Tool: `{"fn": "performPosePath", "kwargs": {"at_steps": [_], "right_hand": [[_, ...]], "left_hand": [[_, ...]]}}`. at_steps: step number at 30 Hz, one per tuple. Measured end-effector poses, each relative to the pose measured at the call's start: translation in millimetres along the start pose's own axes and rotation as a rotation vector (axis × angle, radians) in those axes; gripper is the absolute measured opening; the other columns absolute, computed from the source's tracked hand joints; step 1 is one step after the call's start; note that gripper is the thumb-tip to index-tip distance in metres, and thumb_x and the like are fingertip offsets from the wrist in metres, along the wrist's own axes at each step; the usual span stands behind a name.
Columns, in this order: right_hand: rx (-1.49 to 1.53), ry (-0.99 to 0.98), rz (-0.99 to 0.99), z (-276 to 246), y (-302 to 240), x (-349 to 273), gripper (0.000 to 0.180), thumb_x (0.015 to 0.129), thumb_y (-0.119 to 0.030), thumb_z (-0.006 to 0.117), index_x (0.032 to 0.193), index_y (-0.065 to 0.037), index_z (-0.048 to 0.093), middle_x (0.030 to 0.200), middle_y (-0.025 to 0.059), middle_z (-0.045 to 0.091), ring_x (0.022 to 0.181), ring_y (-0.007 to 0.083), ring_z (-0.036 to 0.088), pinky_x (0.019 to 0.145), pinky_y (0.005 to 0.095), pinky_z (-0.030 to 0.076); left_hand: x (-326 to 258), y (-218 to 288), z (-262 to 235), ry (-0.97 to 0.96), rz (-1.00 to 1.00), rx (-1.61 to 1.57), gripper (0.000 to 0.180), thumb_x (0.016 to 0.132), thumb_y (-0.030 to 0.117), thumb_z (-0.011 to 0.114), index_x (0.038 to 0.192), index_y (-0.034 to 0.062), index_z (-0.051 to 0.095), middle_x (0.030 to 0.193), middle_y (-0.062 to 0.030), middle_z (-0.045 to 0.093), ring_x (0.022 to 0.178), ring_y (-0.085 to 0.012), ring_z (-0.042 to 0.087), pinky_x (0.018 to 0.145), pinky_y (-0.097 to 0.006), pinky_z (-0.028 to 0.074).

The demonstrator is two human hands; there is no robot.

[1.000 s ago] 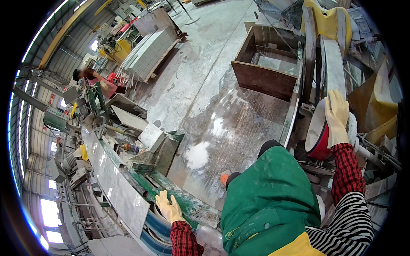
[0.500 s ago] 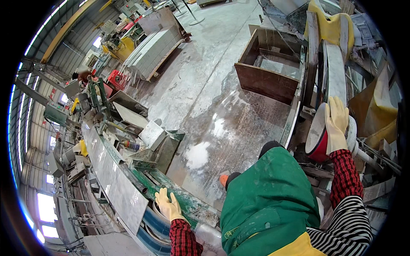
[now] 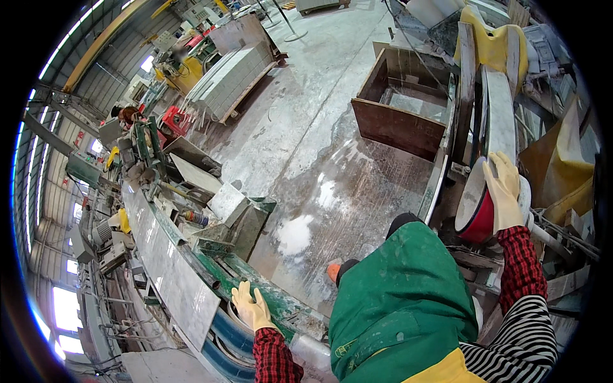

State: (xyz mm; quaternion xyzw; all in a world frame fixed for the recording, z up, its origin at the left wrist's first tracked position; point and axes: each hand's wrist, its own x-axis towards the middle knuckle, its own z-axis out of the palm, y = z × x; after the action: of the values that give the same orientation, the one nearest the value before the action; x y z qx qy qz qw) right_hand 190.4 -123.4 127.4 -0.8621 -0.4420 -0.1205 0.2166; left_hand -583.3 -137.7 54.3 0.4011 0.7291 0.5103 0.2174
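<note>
My left hand (image 3: 251, 306), in a cream rubber glove, is open with its fingers spread. It is at the green machine frame (image 3: 281, 306), beside a blue curved part (image 3: 233, 335) and the near end of a shiny pale stone slab (image 3: 169, 268). My right hand (image 3: 504, 189), also gloved, has its fingers stretched out, lying against a round red-sided thing (image 3: 483, 220) with a pale face; its exact kind is unclear. A long pale stone strip (image 3: 500, 118) ends just beyond my right fingertips.
An open brown box-like bin (image 3: 399, 127) stands on the wet floor ahead. White powder patches (image 3: 295, 235) lie on the floor between the two machine lines. Stacked slabs (image 3: 230, 80) rest on a pallet farther off. Yellow sheeting (image 3: 568, 172) hangs at the right.
My right hand has slid slightly nearer and to the right along the red-sided thing. My left hand stays in place.
</note>
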Motion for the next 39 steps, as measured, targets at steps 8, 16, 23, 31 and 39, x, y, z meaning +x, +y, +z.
{"fn": "performPosePath", "kwargs": {"at_steps": [8, 16, 23, 31, 39], "right_hand": [[-0.024, -0.151, 0.138, -21.1, -20.7, 12.0, 0.088, 0.088, -0.041, 0.084, 0.162, -0.008, 0.050, 0.155, 0.0231, 0.050, 0.142, 0.0464, 0.047, 0.119, 0.0546, 0.043], [0.053, -0.182, 0.291, -31.4, -27.8, 7.8, 0.089, 0.080, -0.031, 0.085, 0.160, -0.009, 0.053, 0.153, 0.0239, 0.053, 0.142, 0.0475, 0.054, 0.118, 0.0515, 0.047], [0.889, -0.167, 0.502, -11.1, 28.6, 33.9, 0.086, 0.078, -0.005, 0.091, 0.158, -0.003, 0.059, 0.150, 0.0156, 0.068, 0.130, 0.0262, 0.069, 0.106, 0.0388, 0.058], [1.115, -0.728, 0.082, -103.3, -125.3, -41.6, 0.091, 0.067, 0.004, 0.081, 0.155, -0.006, 0.063, 0.137, 0.0065, 0.073, 0.120, 0.0206, 0.069, 0.101, 0.0308, 0.052], [0.725, -0.994, -1.320, -113.6, -341.5, -99.2, 0.088, 0.063, -0.019, 0.097, 0.146, -0.015, 0.068, 0.148, 0.0134, 0.065, 0.140, 0.0401, 0.061, 0.118, 0.0478, 0.051]], "left_hand": [[7.3, -24.2, 1.7, 0.031, 0.324, 0.268, 0.039, 0.094, -0.008, 0.073, 0.133, -0.0017, 0.071, 0.147, -0.0156, 0.068, 0.149, -0.0353, 0.050, 0.119, -0.041, 0.049], [-3.7, 19.0, 8.6, 0.111, -0.009, -0.140, 0.032, 0.101, 0.007, 0.072, 0.132, 0.0011, 0.073, 0.147, -0.0142, 0.069, 0.147, -0.0370, 0.053, 0.118, -0.044, 0.049], [-9.7, 11.5, -4.9, 0.092, 0.415, 0.512, 0.026, 0.100, 0.000, 0.072, 0.124, 0.0053, 0.078, 0.131, -0.0154, 0.077, 0.138, -0.0423, 0.063, 0.119, -0.049, 0.048], [-85.2, 131.4, 78.0, -0.257, 0.227, -0.125, 0.031, 0.113, 0.011, 0.065, 0.141, 0.0000, 0.070, 0.135, -0.0128, 0.078, 0.131, -0.0229, 0.068, 0.118, -0.040, 0.050], [-157.7, 244.8, 92.0, -0.453, -0.457, -1.155, 0.058, 0.116, 0.017, 0.058, 0.169, 0.0078, 0.039, 0.165, -0.0165, 0.054, 0.147, -0.0320, 0.058, 0.123, -0.050, 0.051]]}}
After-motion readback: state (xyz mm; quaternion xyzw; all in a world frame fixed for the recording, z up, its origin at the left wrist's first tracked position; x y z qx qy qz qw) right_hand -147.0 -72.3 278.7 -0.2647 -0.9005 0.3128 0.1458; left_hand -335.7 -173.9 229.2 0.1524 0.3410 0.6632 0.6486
